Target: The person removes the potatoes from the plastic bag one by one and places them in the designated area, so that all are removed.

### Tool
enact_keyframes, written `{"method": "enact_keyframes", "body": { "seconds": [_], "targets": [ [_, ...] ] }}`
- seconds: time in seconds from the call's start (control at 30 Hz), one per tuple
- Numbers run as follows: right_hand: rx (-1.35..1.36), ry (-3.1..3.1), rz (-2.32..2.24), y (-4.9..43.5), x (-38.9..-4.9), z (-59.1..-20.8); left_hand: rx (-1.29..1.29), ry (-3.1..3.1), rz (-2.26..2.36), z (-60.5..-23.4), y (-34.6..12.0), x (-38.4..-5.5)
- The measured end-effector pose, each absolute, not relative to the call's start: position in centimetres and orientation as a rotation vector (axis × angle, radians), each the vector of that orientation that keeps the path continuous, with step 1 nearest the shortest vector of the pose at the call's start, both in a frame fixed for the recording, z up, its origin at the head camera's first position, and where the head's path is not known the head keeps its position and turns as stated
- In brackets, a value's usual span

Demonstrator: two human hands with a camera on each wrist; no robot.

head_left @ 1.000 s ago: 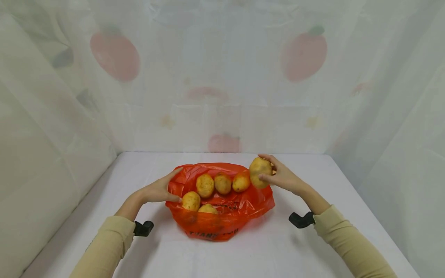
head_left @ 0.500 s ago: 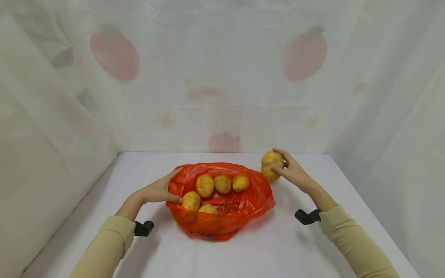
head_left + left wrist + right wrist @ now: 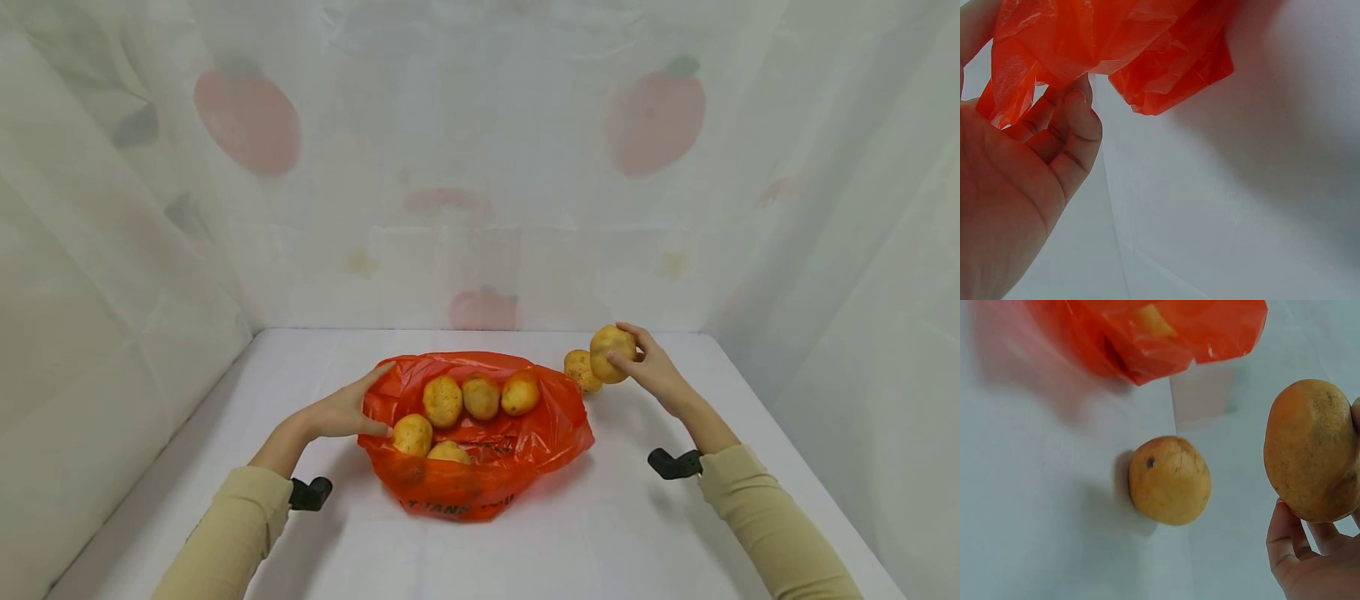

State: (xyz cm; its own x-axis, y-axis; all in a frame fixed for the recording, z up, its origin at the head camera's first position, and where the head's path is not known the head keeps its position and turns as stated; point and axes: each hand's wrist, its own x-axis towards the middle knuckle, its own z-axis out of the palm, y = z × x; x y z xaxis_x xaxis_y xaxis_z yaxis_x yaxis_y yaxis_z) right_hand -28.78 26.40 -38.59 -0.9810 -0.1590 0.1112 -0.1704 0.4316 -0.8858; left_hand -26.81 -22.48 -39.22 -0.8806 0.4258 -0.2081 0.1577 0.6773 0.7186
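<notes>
A red plastic bag (image 3: 472, 492) with black lettering lies with its mouth open at mid-table, several potatoes (image 3: 442, 401) inside. At the bag's left rim, my left hand (image 3: 339, 412) holds the plastic; in the left wrist view its fingers curl against the red film (image 3: 1091, 37). My right hand (image 3: 654, 371) grips one potato (image 3: 611, 353) above the table, right of the bag. That held potato (image 3: 1311, 450) fills the right side of the right wrist view. Another potato (image 3: 580, 369) rests on the table just beyond the bag's right side, partly behind the held one.
The white-covered table (image 3: 480, 562) spreads around the bag. Pale curtains with faded fruit prints hang behind it (image 3: 480, 167) and along both sides. A black wrist mount (image 3: 310, 493) juts from each sleeve.
My right hand has carried the potato away from over the bag's right rim, to the right. This uncovers the potato on the table. The left hand and bag stay almost still.
</notes>
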Motion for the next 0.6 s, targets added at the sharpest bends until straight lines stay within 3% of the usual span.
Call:
{"method": "enact_keyframes", "body": {
  "seconds": [0.6],
  "targets": [
    [0.141,-2.704,1.583,28.4,-30.3,-41.0,0.447,2.529,1.037,-39.2,-22.4,-26.9]
  ]
}}
